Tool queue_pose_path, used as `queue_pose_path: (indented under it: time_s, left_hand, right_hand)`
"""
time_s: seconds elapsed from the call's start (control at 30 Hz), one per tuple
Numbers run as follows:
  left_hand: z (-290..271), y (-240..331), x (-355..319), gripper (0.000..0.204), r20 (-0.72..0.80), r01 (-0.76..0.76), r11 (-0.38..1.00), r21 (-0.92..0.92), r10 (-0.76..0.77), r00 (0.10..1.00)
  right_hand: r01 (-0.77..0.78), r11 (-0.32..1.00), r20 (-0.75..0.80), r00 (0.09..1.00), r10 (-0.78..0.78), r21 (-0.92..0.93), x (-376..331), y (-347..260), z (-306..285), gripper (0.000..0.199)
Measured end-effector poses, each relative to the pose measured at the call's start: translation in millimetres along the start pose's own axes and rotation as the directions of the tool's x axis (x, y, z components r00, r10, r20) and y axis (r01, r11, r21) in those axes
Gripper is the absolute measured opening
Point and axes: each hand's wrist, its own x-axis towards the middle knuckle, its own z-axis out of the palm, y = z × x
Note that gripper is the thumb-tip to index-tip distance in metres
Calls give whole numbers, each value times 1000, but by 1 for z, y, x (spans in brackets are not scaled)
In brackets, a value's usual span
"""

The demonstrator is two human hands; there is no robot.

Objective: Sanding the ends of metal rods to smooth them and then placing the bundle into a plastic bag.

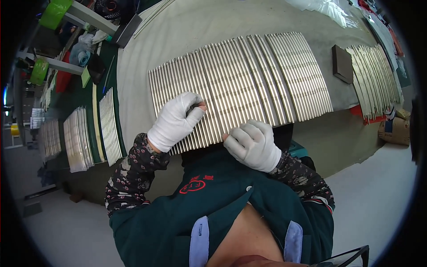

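Note:
A wide row of shiny metal rods [231, 84] lies side by side on the grey cloth-covered table before me. My left hand [178, 119], in a white glove with bare fingertips, rests over the left part of the row. Its fingers are curled and pinched against the rods; what is between them is hidden. At the near ends of the rods, my right hand [252, 146], gloved the same way, is closed with the thumb tip close to a rod end. Its palm side is hidden. Narrow gaps split off a few rods from a right-hand group [300, 75].
Right of the row stand a dark block [342, 64] and another batch of rods [373, 82]. A cardboard box [395, 130] sits beyond the table's right edge. Leftward, bundles of rods [110, 127] lie on a green surface. Clear plastic [327, 10] lies at the far right.

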Motion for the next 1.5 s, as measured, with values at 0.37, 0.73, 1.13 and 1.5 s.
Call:
queue_pose_path:
  time_s: [0.37,0.73,1.13,1.5]
  left_hand:
    - [2,-1,4,14,91,133,987,-88,-125,988]
    - [18,83,47,32,419,554,422,-718,-373,828]
    - [162,244,210,26,405,321,646,-692,-21,914]
    - [270,263,293,20,365,328,686,-649,-97,926]
  right_hand:
    - [107,994,-92,990,-108,-14,-4,6,13,11]
    - [135,987,-277,955,-105,91,6,31,-77,17]
    - [-452,849,-510,816,270,-273,-120,157,-196,29]
    - [-715,698,-611,573,546,-46,-178,250,-227,21]
